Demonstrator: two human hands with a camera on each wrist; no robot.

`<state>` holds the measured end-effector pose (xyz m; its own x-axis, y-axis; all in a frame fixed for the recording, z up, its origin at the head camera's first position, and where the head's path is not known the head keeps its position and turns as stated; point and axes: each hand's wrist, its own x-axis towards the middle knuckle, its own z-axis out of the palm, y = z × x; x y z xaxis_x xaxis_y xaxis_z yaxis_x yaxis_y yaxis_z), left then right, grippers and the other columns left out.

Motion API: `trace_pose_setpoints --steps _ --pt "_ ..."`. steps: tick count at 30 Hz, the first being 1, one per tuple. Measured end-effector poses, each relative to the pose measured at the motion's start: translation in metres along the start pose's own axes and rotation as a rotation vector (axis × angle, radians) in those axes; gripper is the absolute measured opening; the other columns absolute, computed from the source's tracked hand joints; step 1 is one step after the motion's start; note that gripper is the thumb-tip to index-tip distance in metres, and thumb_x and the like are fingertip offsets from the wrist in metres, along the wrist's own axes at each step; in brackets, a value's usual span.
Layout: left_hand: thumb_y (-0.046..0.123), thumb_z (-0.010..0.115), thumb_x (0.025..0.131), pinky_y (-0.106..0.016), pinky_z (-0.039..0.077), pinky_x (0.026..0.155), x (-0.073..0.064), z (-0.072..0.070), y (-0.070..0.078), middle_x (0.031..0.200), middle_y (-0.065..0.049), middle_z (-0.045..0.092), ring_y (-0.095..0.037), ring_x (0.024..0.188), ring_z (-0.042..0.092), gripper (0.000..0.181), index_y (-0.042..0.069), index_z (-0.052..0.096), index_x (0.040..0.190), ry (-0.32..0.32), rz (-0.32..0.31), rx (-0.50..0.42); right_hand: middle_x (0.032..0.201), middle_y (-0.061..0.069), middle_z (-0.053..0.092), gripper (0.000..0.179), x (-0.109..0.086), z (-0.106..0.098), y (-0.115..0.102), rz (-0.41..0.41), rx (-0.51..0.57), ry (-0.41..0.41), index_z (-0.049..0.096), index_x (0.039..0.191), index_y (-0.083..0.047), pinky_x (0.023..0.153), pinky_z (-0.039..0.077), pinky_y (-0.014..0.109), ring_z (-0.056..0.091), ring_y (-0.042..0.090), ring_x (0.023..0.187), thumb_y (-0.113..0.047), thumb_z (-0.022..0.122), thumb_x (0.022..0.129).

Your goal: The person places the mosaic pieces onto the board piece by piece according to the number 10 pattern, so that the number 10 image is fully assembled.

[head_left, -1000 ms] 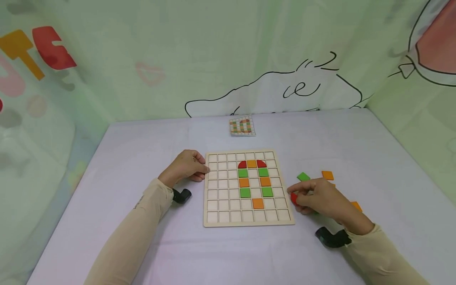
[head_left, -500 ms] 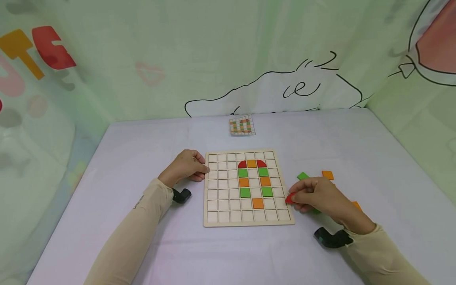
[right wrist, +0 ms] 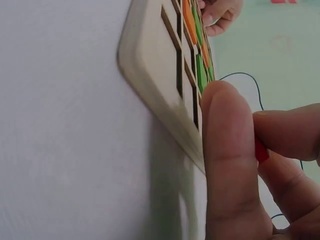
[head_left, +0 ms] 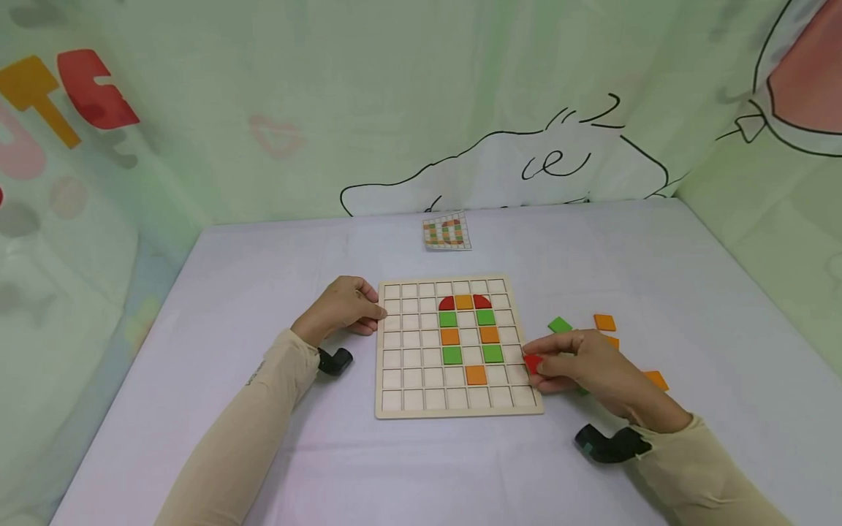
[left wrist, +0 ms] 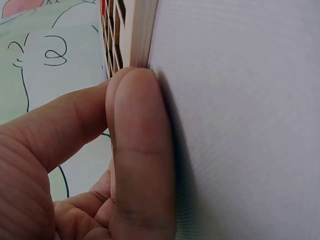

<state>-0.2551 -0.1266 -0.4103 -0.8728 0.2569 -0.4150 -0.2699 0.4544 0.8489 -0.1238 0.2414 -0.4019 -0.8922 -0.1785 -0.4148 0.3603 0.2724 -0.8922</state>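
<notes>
A wooden grid board (head_left: 414, 400) lies on the table, with red, orange and green tiles set in some cells. At its left edge my left hand (head_left: 343, 305) pinches the frame between thumb and forefinger; the left wrist view shows the thumb (left wrist: 140, 145) right at the board's side. My right hand (head_left: 588, 369) holds a red tile (head_left: 532, 364) between thumb and fingers, over the board's right edge. Most of this red tile (right wrist: 261, 151) is hidden behind the thumb in the right wrist view. Two red quarter-round tiles (head_left: 482, 302) flank an orange tile (head_left: 463, 302) in an upper row.
Loose tiles lie right of the board: a green tile (head_left: 560, 324), an orange tile (head_left: 604, 322) and others partly under the right hand. A small pattern card (head_left: 447, 232) stands at the table's back, before a printed cloth backdrop (head_left: 276, 88).
The right hand has shifted slightly left, bringing the red tile from beside the board to over its right edge. The left hand stays where it was.
</notes>
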Motion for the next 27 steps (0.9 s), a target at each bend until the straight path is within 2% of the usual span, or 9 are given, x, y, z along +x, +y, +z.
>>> trace_pose_setpoints --steps 6,10,18,27 --pt "-0.001 0.079 0.089 -0.025 0.063 0.059 0.000 0.000 0.000 0.084 -0.010 0.068 -0.013 0.062 0.065 0.030 -0.002 0.057 0.111 0.001 -0.001 -0.003 0.110 0.016 0.073 0.038 0.000 0.001 -0.002 -0.002 0.092 -0.012 0.060 0.130 0.014 0.082 0.065 0.034 0.078 0.025 0.089 0.001 0.065 0.094" --pt "-0.001 0.079 0.089 -0.025 0.063 0.059 -0.001 0.000 0.000 0.084 -0.010 0.068 -0.014 0.061 0.065 0.030 -0.002 0.057 0.111 0.003 0.001 -0.003 0.106 0.016 0.071 0.033 0.000 0.002 -0.001 -0.008 0.115 -0.010 0.060 0.124 0.013 0.081 0.065 0.035 0.078 0.025 0.088 0.001 0.066 0.094" --pt "-0.001 0.078 0.090 -0.025 0.063 0.059 -0.001 0.000 0.000 0.083 -0.009 0.068 -0.013 0.061 0.065 0.030 -0.003 0.057 0.111 0.007 0.004 -0.001 0.105 0.014 0.075 0.029 0.006 0.011 -0.002 -0.022 0.042 -0.020 0.064 0.117 0.009 0.078 0.066 0.032 0.076 0.021 0.088 -0.008 0.074 0.096" --pt "-0.001 0.078 0.090 -0.025 0.063 0.060 0.002 -0.001 -0.001 0.084 -0.010 0.068 -0.013 0.062 0.066 0.030 -0.002 0.057 0.111 0.003 0.002 -0.002 0.097 0.013 0.068 0.038 0.015 0.025 -0.014 -0.074 -0.024 -0.065 0.062 0.121 0.009 0.076 0.066 0.035 0.075 0.023 0.083 -0.006 0.079 0.091"
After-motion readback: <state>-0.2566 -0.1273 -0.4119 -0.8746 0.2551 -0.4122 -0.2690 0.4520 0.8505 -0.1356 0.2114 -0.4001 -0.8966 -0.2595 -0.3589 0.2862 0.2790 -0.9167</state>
